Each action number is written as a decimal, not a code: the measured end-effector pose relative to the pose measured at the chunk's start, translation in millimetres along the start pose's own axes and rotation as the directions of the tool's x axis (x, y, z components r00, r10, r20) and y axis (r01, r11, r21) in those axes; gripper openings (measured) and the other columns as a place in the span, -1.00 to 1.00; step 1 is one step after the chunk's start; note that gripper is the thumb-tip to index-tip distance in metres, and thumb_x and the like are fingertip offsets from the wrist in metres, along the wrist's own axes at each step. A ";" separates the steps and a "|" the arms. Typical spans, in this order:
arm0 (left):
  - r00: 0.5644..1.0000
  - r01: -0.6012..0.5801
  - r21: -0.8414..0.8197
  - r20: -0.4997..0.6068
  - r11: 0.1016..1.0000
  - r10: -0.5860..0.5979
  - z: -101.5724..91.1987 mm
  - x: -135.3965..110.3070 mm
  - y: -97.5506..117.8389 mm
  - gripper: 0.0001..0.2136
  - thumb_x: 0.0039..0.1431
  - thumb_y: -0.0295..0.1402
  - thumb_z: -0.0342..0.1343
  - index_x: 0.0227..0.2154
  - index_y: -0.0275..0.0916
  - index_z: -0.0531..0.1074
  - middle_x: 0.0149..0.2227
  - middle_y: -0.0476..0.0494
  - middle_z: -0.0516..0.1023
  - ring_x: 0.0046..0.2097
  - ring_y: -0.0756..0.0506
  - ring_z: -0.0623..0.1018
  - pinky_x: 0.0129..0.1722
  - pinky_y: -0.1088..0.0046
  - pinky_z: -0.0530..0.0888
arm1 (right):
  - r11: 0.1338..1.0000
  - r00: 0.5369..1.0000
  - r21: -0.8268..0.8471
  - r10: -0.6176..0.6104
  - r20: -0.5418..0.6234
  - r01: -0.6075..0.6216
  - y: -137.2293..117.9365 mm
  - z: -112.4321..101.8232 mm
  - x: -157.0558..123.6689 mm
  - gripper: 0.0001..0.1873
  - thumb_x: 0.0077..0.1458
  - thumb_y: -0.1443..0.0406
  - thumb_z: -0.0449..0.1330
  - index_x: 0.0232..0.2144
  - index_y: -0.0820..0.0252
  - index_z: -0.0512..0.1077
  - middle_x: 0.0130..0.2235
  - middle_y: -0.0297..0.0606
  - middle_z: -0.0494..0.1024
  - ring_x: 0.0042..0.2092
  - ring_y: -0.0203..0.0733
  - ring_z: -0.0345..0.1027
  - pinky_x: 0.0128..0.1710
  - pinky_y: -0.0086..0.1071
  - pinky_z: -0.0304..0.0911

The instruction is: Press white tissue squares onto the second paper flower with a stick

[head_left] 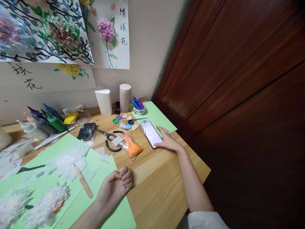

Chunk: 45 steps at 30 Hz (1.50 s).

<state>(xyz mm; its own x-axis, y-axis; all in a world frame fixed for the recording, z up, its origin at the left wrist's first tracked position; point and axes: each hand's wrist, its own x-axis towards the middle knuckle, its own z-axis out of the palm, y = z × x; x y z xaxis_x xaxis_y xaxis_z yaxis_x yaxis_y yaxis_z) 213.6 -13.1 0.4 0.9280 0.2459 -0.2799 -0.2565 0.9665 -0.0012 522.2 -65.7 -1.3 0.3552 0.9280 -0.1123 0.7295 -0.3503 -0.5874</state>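
My left hand (pixel 116 183) lies palm-up over the edge of the green paper sheet (pixel 114 213), fingers curled in a loose fist with nothing visible inside. To its left, a wooden craft stick (pixel 83 182) with a dark tip rests on the paper. At the right, my right hand (pixel 169 141) has its thumb and fingers about the lower right corner of a lit smartphone (pixel 152 135). The phone lies flat, partly on a second green sheet (pixel 159 114). Two fluffy white paper shapes (pixel 49 205) are at lower left, one with an orange piece.
Black-handled scissors (pixel 107 135) lie behind a bag of orange clay (pixel 132 147) and beside a bag of black clay (pixel 86 132). Several paint bottles (pixel 56 123) stand at left. A pinkish cylinder (pixel 125 98) and a white container (pixel 104 101) stand near the wall. Dark wooden panels (pixel 238 95) border the right.
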 end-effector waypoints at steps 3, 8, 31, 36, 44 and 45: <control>1.000 0.000 0.014 -0.001 1.000 0.000 0.4 -0.2 -0.1 -0.85 -0.03 -0.59 -0.05 -0.59 -0.29 0.13 -0.53 0.01 0.06 -0.50 0.05 0.17 -0.47 0.53 0.20 | 1.000 1.000 -0.016 0.015 0.010 -0.015 -3.5 1.4 -1.1 0.18 -0.29 0.01 0.35 0.26 0.04 -0.20 0.26 -0.09 -0.07 0.29 0.05 -0.28 0.25 -0.06 -0.20; 1.000 -0.009 0.021 -0.019 1.000 0.010 2.3 -0.1 -0.6 -0.84 -0.04 -0.60 -0.05 -0.59 -0.29 0.11 -0.53 0.02 0.05 -0.51 0.06 0.16 -0.48 0.54 0.20 | 0.993 0.983 0.049 -0.096 -0.154 0.105 -13.1 0.0 0.0 -0.18 0.02 0.02 0.17 0.24 -0.07 -0.11 0.24 -0.19 0.00 0.27 -0.07 -0.15 0.23 -0.13 -0.08; 1.000 -0.007 0.007 -0.009 1.000 0.007 1.7 -0.6 0.1 -0.87 -0.03 -0.61 -0.07 -0.58 -0.31 0.15 -0.53 0.00 0.06 -0.51 0.06 0.16 -0.48 0.53 0.18 | 1.000 0.996 0.015 0.001 -0.087 0.001 5.2 4.5 4.2 -0.18 0.01 -0.04 0.13 0.23 0.06 -0.05 0.25 -0.10 0.00 0.29 0.01 -0.21 0.24 -0.05 -0.14; 1.000 -0.005 0.001 -0.016 1.000 0.005 3.4 -1.1 -0.3 -0.86 -0.04 -0.61 -0.06 -0.58 -0.31 0.14 -0.53 0.00 0.07 -0.51 0.06 0.17 -0.48 0.54 0.18 | 0.999 1.000 0.048 0.009 -0.007 -0.008 -3.3 -3.0 -1.9 -0.06 -0.05 -0.03 0.19 0.26 0.01 -0.15 0.28 -0.11 -0.05 0.31 0.02 -0.25 0.23 -0.02 -0.11; 1.000 -0.008 0.010 0.005 1.000 0.008 1.5 0.3 -1.1 -0.85 -0.06 -0.60 -0.04 -0.58 -0.29 0.10 -0.53 0.02 0.06 -0.51 0.07 0.17 -0.47 0.57 0.17 | 0.989 0.999 0.145 -0.002 -0.050 0.010 2.7 0.2 0.5 -0.10 0.00 0.01 0.17 0.26 0.02 -0.18 0.27 -0.09 -0.01 0.31 -0.02 -0.23 0.21 -0.03 -0.07; 1.000 -0.010 0.015 0.008 1.000 0.010 0.5 0.3 -1.1 -0.84 -0.07 -0.59 -0.03 -0.58 -0.28 0.09 -0.54 0.03 0.05 -0.51 0.07 0.17 -0.48 0.57 0.17 | 0.985 0.996 0.172 -0.003 -0.090 0.018 3.6 0.7 2.1 -0.16 0.04 0.01 0.13 0.26 0.03 -0.16 0.26 -0.09 0.05 0.29 -0.04 -0.18 0.20 -0.04 -0.04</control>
<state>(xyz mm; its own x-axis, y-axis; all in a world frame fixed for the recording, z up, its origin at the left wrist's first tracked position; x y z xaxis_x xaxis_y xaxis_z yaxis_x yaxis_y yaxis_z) 214.3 -14.0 0.9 0.9276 0.2561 -0.2719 -0.2618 0.9650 0.0160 525.2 -64.9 -4.2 0.4042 0.9138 -0.0385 0.6245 -0.3065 -0.7184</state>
